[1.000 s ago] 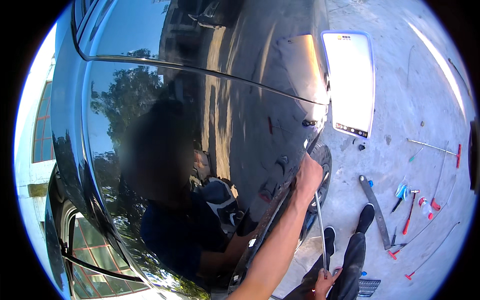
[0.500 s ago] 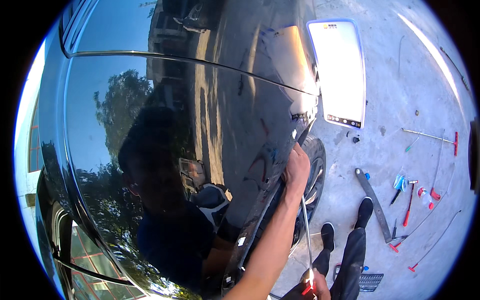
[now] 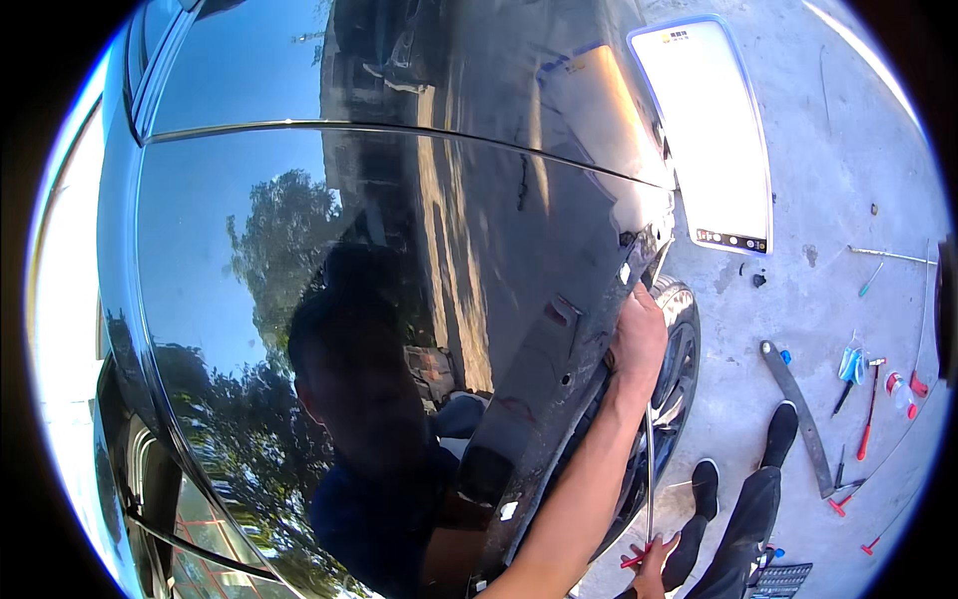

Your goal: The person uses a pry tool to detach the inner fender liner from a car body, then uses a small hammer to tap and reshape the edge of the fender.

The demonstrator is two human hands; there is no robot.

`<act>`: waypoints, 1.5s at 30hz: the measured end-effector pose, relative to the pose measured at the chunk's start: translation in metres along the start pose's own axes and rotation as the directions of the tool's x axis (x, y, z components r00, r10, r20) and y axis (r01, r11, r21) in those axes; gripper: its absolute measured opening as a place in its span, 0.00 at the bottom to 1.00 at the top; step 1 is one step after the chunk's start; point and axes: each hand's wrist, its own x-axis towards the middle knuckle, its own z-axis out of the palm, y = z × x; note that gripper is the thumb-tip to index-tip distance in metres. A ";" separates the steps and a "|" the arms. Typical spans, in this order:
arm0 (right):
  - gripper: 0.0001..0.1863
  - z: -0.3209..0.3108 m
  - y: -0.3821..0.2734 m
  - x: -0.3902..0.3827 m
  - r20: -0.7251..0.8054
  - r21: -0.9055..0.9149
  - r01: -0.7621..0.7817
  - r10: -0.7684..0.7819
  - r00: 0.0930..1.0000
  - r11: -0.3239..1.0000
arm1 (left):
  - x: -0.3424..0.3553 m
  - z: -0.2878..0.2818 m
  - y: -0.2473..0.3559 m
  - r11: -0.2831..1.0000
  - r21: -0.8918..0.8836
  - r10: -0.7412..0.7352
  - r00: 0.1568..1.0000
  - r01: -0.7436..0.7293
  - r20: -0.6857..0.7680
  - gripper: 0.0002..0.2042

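only partly visible, metal rod point(image 3: 650, 479)

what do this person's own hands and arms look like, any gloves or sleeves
The left hand is bare, with no glove, and its forearm shows no sleeve, watch or band on the part in view. The right hand is ungloved too, but small and low in the picture, so rings or fine markings can't be made out.

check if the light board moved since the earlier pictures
No: the light board keeps its place just above the wheel in the picture, with no clear shift either way.
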 end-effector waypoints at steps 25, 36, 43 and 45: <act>0.08 -0.026 -0.023 0.094 0.391 -0.497 -0.433 0.640 0.662 0.752 | 0.011 0.002 0.013 0.999 -0.036 -0.030 1.000 0.030 0.001 0.19; 0.14 0.007 -0.007 0.041 0.348 -0.539 -0.343 0.574 0.741 0.769 | 0.011 0.002 0.017 0.999 -0.034 -0.034 0.999 0.033 -0.014 0.19; 0.12 -0.017 0.005 0.049 0.191 -0.324 -0.381 0.455 0.870 0.866 | 0.013 -0.001 0.013 0.998 -0.041 -0.056 0.998 0.055 -0.003 0.19; 0.12 -0.005 0.014 0.045 0.195 -0.292 -0.408 0.471 0.860 0.865 | 0.013 -0.001 0.014 0.998 -0.039 -0.055 0.998 0.054 -0.006 0.19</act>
